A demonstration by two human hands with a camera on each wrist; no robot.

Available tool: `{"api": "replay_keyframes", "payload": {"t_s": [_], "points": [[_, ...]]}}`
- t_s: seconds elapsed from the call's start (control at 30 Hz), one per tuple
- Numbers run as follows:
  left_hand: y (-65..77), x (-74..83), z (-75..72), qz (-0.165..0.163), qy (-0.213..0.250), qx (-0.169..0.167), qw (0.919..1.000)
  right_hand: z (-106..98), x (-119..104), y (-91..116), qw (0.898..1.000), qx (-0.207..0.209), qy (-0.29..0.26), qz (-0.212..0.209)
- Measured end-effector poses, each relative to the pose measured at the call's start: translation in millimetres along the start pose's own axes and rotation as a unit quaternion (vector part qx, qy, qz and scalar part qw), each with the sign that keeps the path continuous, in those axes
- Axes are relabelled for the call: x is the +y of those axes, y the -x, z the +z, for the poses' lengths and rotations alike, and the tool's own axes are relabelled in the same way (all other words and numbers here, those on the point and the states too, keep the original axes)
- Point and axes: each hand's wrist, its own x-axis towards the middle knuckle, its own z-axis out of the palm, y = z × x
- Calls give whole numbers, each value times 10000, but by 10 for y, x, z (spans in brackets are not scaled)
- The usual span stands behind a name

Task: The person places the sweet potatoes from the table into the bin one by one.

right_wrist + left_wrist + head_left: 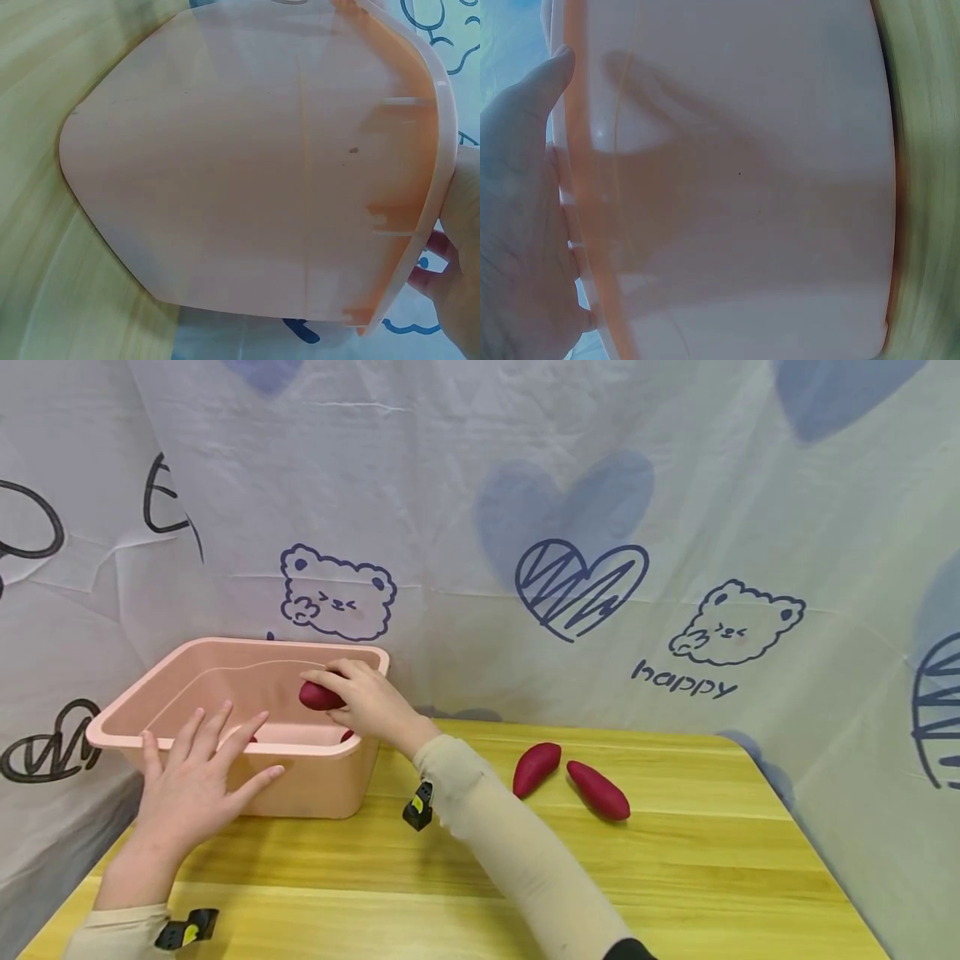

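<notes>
My right hand (367,697) grips a dark red sweet potato (321,696) inside the right end of a pink plastic bin (300,781), just above rim height at the front. Parts of other dark red pieces show low in the bin, mostly hidden by its front wall and my left fingers. With fingers straight and spread, my left hand (198,777) lies at the bin's front rim. The left wrist view has that hand (517,202) along the rim, the thumb touching it. Only part of the right hand (461,270) appears beyond the rim in the right wrist view.
Two more sweet potatoes, one (537,769) beside the other (598,791), lie on the wooden table (675,860) right of the bin. A white cloth (450,527) printed with hearts and bears hangs behind the table and along its sides.
</notes>
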Motion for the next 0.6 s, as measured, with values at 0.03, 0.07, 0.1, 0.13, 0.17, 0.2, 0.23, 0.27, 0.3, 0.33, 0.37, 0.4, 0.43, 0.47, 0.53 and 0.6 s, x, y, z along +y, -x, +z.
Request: {"api": "replay_keyframes", "payload": {"t_s": [0.03,0.07,0.1,0.13,0.17,0.2,0.23,0.27,0.3,0.33,0.37,0.4,0.43,0.47,0.53,0.6], "points": [[1,0,-2,-4,-6,-3,10000,1,0,0,10000,5,-6,7],[2,1,-4,-8,-14,-1,10000,4,0,0,10000,10,-10,19],[3,1,-5,-12,-18,-3,10000,4,0,1,10000,11,-14,30],[2,2,-4,-11,-19,-2,10000,5,0,0,10000,15,-20,40],[1,2,-2,-8,-22,-1,10000,5,1,0,10000,21,-21,47],[-1,2,0,-7,-21,0,10000,4,1,2,10000,28,-20,54],[-3,2,1,-4,-15,4,10000,4,2,2,10000,39,-20,60],[-4,2,3,-3,-7,9,10000,6,3,3,10000,50,-24,60],[-5,1,6,-2,-1,13,10000,6,4,3,10000,64,-24,56],[-7,0,8,0,5,18,10000,7,4,4,10000,81,-27,51],[-7,-2,9,-1,12,21,10000,10,6,5,9999,98,-32,46],[-7,-3,11,-2,15,30,10000,11,7,7,9999,112,-33,44],[-6,-5,12,-2,18,37,10000,15,9,8,9999,122,-34,42],[-6,-8,14,0,23,43,10000,16,9,9,9999,135,-37,35],[-6,-9,14,0,34,46,10000,16,11,11,9999,150,-45,34],[-4,-9,12,-2,45,48,10000,13,11,11,9999,147,-37,43]]}}
